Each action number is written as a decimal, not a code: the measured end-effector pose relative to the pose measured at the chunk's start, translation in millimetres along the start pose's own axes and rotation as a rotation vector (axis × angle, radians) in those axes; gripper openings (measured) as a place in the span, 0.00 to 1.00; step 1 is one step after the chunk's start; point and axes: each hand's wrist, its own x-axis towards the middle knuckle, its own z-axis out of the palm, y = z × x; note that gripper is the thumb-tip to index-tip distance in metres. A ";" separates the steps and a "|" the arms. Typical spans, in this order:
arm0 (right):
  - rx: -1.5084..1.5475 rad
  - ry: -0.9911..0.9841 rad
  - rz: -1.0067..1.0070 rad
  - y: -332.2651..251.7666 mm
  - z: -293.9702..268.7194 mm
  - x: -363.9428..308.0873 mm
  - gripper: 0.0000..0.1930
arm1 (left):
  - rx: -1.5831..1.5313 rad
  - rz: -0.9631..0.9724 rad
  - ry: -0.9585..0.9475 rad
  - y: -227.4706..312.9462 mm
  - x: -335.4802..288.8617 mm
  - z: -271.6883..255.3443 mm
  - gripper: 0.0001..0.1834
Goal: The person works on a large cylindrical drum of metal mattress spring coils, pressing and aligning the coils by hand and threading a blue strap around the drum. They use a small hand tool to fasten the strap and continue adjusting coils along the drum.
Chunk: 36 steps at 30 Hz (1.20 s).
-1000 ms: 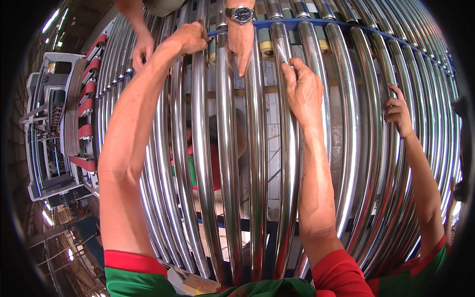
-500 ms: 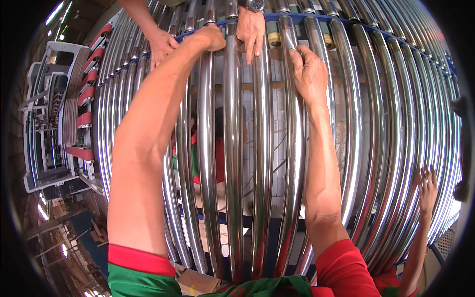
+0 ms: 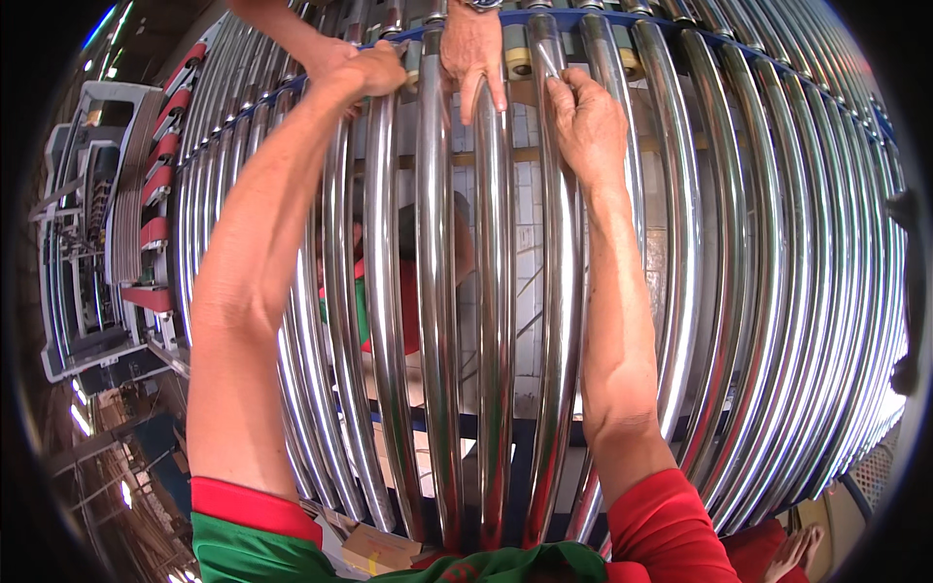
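Pinching a thin pale tool (image 3: 548, 64) between thumb and finger, the right hand (image 3: 591, 115) is beside the upper part of one shiny roller (image 3: 562, 253), and the tool points toward the end of it. The left hand (image 3: 377, 72) is bent almost into a fist at the upper end of another roller (image 3: 382, 194); whether its fingers are clamped on something, I cannot tell. Between the two, a co-worker's hand (image 3: 473, 47), with a watch (image 3: 481, 4) at the wrist, reaches its fingers over a middle roller (image 3: 494, 291). One more bare hand (image 3: 330, 56) is partly hidden behind the left one.

In my judgement, crowding is the main danger: if a roller turns or shifts, some finger may be caught near the blue rail (image 3: 516, 17). The metal looks smooth, so the tool could slip if pressed at a bad angle, and poke a finger. If the pinch becomes loose, the tool may fall through the gaps, toward the person in a red and green shirt (image 3: 408, 311) underneath.
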 end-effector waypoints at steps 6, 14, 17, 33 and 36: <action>-0.042 0.009 -0.001 -0.2 3.6 2.0 0.16 | 0.039 0.091 -0.169 -13.1 12.0 -17.2 0.22; -0.113 0.058 -0.144 -0.3 10.6 4.4 0.15 | -0.253 -0.102 0.050 -1.7 -11.6 32.7 0.37; -0.134 -0.006 -0.117 4.4 3.4 3.7 0.16 | -0.121 -0.014 0.106 6.6 -11.5 33.4 0.34; 0.046 -0.057 0.078 -1.7 -3.8 2.7 0.14 | -0.174 0.008 0.100 -19.4 9.4 18.1 0.37; 0.083 -0.036 0.067 -3.9 -6.3 4.8 0.14 | -0.246 0.022 0.191 -26.0 17.7 14.3 0.36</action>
